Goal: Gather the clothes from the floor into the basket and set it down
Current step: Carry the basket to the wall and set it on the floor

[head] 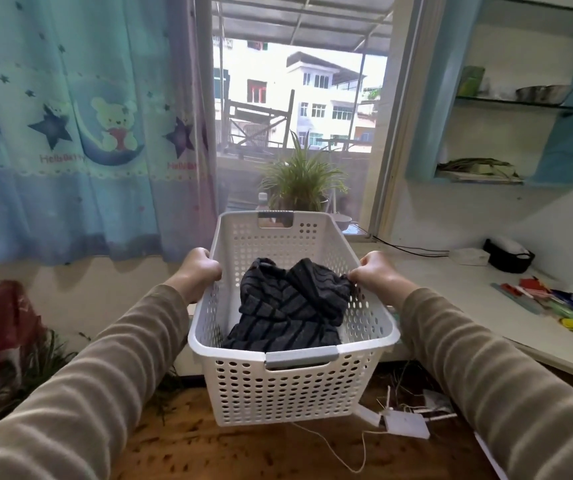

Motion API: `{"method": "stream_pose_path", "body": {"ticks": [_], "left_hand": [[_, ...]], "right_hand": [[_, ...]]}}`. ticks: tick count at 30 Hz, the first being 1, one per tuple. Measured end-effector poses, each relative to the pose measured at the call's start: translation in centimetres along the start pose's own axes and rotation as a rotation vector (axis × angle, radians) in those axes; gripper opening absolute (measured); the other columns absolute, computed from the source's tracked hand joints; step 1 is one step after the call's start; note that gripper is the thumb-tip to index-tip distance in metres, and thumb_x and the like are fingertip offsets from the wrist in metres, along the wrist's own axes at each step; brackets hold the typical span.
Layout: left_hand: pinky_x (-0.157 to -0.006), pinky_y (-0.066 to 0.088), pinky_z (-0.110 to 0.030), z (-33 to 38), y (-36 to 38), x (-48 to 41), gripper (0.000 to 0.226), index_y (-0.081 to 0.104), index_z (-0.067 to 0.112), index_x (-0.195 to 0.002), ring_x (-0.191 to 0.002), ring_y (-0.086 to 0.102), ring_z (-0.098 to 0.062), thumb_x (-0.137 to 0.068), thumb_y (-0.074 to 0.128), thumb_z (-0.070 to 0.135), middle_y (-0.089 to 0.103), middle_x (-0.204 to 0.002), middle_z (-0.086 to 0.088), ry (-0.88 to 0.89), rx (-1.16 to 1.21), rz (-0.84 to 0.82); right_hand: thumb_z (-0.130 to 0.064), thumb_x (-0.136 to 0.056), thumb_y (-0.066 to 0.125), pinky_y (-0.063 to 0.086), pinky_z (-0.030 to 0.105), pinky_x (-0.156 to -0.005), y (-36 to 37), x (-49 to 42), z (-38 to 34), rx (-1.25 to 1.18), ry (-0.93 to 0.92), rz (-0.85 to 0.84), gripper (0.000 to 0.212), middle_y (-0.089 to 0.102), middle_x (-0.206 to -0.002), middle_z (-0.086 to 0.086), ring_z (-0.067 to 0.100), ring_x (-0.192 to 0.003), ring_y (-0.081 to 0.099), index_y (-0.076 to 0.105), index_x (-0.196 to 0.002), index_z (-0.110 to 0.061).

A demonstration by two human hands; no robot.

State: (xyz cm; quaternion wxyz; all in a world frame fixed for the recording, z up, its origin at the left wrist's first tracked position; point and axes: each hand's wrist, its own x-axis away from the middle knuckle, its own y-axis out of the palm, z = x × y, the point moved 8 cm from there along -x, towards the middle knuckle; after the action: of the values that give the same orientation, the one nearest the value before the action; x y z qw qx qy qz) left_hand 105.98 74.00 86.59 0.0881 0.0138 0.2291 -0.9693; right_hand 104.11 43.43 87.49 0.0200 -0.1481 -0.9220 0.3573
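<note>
- White perforated basket (288,386) held up off the wooden floor (209,452), in front of the window.
- Left hand (198,271) fingers clamped over the left rim; right hand (378,273) fingers clamped over the right rim.
- Dark striped garment (292,306) bunched inside the basket.
- Cable and white adapter (406,426) lie on the floor below.

We had a single view, from a wide-angle camera worn on the person's head. It looked forward and somewhat down along both outstretched sleeves, so the left hand (198,271) and right hand (377,271) sat near mid-frame with the basket (278,386) close below the lens. It faced the window (295,98) and curtain (70,116) straight ahead, well beyond the hands. Straight edges bowed towards the frame's borders. With no second view, nothing was shared.
</note>
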Motion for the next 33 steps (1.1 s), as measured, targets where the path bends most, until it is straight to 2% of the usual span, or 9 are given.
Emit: {"method": "stream_pose_path", "body": {"ticks": [5, 9, 15, 19, 23, 26, 28, 30, 33], "left_hand": [[-0.044, 0.034, -0.024, -1.4, 0.7, -2.8, 0.019, 0.05, 0.003, -0.073, -0.054, 0.042, -0.019, -0.077, 0.047, -0.015, 0.044, -0.062, -0.009, -0.025, -0.018, -0.004], [-0.038, 0.035, -0.019, -3.2, 2.1, -4.9, 0.026, 0.048, 0.005, -0.062, -0.051, 0.041, -0.018, -0.076, 0.046, -0.017, 0.044, -0.059, -0.007, -0.059, -0.02, -0.01], [-0.048, 0.034, -0.024, -6.6, 4.7, -6.1, 0.019, 0.053, 0.001, -0.087, -0.056, 0.044, -0.021, -0.077, 0.047, -0.014, 0.047, -0.066, -0.01, -0.124, -0.027, 0.017], [-0.055, 0.04, -0.026, -9.3, 6.7, -6.5, 0.018, 0.053, 0.003, -0.09, -0.077, 0.051, -0.026, -0.079, 0.047, -0.011, 0.051, -0.073, -0.011, -0.182, -0.028, 0.012], [-0.067, 0.048, -0.034, -12.3, 8.2, -6.9, 0.02, 0.053, 0.006, -0.093, -0.084, 0.054, -0.028, -0.081, 0.047, -0.009, 0.056, -0.089, -0.017, -0.229, -0.047, 0.014], [-0.073, 0.047, -0.037, -14.8, 9.1, -6.7, 0.024, 0.057, 0.003, -0.098, -0.085, 0.055, -0.028, -0.082, 0.046, -0.009, 0.056, -0.092, -0.017, -0.28, -0.051, 0.015], [-0.076, 0.049, -0.039, -16.5, 9.7, -6.7, 0.027, 0.059, -0.003, -0.107, -0.086, 0.056, -0.029, -0.083, 0.046, -0.008, 0.057, -0.093, -0.016, -0.306, -0.056, 0.008], [-0.075, 0.048, -0.039, -17.9, 10.2, -6.7, 0.027, 0.058, -0.004, -0.109, -0.086, 0.056, -0.029, -0.084, 0.046, -0.006, 0.057, -0.093, -0.016, -0.318, -0.083, 0.002], [-0.071, 0.044, -0.033, -20.3, 11.1, -6.9, 0.027, 0.056, -0.002, -0.111, -0.086, 0.054, -0.028, -0.086, 0.046, -0.004, 0.054, -0.094, -0.014, -0.342, -0.13, -0.021]], "right_hand": [[-0.004, -0.077, 0.06, 0.049, 0.038, -0.07, 2.2, -2.3, 0.7, -0.009, 0.034, -0.007, 0.005, 0.057, -0.082, 0.017, 0.03, -0.078, 0.056, 0.055, -0.079, -0.003], [-0.006, -0.075, 0.06, 0.048, 0.036, -0.068, 4.0, -4.3, 2.2, 0.0, 0.072, -0.027, 0.017, 0.052, -0.068, 0.01, 0.031, -0.076, 0.057, 0.048, -0.064, -0.009], [-0.006, -0.074, 0.061, 0.051, 0.038, -0.071, 7.0, -7.2, 5.1, 0.031, 0.072, -0.056, 0.022, 0.058, -0.078, 0.019, 0.03, -0.076, 0.059, 0.049, -0.056, -0.008], [-0.007, -0.076, 0.06, 0.053, 0.039, -0.074, 9.6, -8.7, 7.7, 0.044, 0.096, -0.119, 0.022, 0.06, -0.079, 0.019, 0.031, -0.078, 0.061, 0.05, -0.057, -0.008], [-0.008, -0.077, 0.06, 0.053, 0.041, -0.075, 11.9, -9.5, 9.8, 0.069, 0.111, -0.148, 0.022, 0.061, -0.08, 0.019, 0.032, -0.08, 0.062, 0.05, -0.057, -0.009], [-0.008, -0.077, 0.06, 0.054, 0.045, -0.078, 14.1, -9.6, 11.4, 0.079, 0.128, -0.183, 0.02, 0.064, -0.081, 0.02, 0.034, -0.083, 0.065, 0.053, -0.058, -0.007], [-0.009, -0.077, 0.06, 0.055, 0.046, -0.08, 15.7, -9.7, 12.3, 0.08, 0.141, -0.204, 0.012, 0.067, -0.086, 0.023, 0.036, -0.085, 0.066, 0.063, -0.07, 0.001], [-0.009, -0.077, 0.059, 0.054, 0.046, -0.082, 17.0, -9.8, 13.3, 0.088, 0.152, -0.207, 0.017, 0.068, -0.093, 0.025, 0.038, -0.089, 0.065, 0.067, -0.085, 0.005], [-0.009, -0.078, 0.058, 0.054, 0.046, -0.083, 19.4, -9.7, 15.1, 0.095, 0.185, -0.228, 0.021, 0.068, -0.096, 0.026, 0.039, -0.091, 0.064, 0.067, -0.09, 0.006]]}}
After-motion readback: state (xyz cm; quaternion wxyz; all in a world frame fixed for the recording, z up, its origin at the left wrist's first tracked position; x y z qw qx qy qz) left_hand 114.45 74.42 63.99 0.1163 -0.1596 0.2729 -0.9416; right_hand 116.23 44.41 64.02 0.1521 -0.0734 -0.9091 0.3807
